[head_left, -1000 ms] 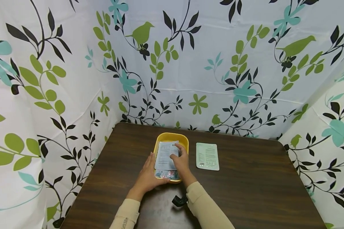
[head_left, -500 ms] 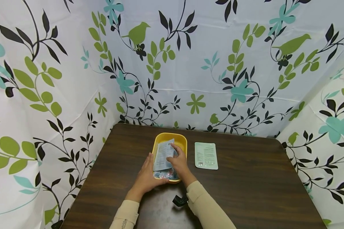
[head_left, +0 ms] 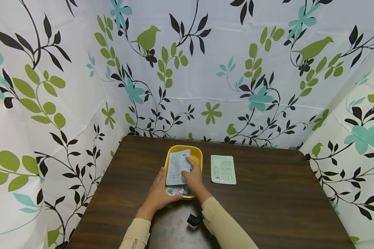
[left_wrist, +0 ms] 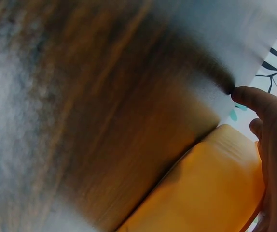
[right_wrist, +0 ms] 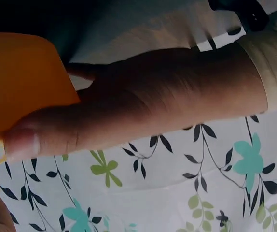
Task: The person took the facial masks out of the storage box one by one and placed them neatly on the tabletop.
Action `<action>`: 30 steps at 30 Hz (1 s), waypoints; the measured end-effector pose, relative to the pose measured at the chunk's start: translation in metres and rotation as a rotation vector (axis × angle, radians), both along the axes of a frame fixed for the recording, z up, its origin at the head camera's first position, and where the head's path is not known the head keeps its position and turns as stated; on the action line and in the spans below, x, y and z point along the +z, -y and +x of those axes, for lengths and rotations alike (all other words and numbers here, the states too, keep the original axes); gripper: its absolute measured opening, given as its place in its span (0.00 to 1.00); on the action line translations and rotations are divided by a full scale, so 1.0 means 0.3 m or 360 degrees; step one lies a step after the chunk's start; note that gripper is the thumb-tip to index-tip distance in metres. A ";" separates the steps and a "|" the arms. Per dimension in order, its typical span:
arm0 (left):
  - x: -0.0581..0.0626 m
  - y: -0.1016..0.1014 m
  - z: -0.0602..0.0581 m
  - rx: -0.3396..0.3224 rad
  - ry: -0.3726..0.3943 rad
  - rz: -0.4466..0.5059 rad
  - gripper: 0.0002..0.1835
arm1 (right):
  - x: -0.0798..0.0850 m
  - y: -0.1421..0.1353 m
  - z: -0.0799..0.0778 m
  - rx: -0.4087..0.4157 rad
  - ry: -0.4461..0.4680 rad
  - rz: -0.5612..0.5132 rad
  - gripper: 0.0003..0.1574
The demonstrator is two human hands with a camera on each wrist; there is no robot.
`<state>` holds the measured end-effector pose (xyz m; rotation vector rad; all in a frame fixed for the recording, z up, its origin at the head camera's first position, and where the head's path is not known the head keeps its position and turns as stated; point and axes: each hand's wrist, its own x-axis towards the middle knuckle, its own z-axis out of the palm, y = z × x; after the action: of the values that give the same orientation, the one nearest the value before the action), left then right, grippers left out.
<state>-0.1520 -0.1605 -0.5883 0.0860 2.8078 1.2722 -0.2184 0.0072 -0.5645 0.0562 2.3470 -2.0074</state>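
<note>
Left hand (head_left: pixel 157 194) spread against yellow tray (head_left: pixel 196 155), right hand (head_left: pixel 194 176) pinches blue packet (head_left: pixel 175 169) over it, unreleased; green packet (head_left: pixel 223 169) lies outside at three o'clock.

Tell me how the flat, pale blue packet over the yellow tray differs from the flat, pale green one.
The flat, pale blue packet is held by the right hand over the yellow tray; the flat, pale green packet lies untouched on the brown wooden table. The blue packet's printed code is near its far right corner; the green packet's is near its near left corner. Both are roughly rectangular with small print.
</note>
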 end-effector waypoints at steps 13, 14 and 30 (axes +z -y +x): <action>0.001 -0.004 0.003 0.0017 0.0014 -0.0009 0.77 | 0.199 -0.168 -0.099 -0.0112 -0.0127 -0.0282 0.42; 0.001 -0.003 0.004 0.0018 0.0020 -0.0010 0.77 | 0.212 -0.190 -0.111 -0.0131 -0.0148 -0.0288 0.42; 0.000 -0.009 0.001 0.0022 0.0033 -0.0021 0.78 | 0.268 -0.586 -0.218 -0.0409 -0.0139 -0.0180 0.45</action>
<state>-0.1516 -0.1580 -0.5881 0.0522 2.8038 1.2499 -0.2839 0.1829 -0.4840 0.2852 2.3787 -2.2988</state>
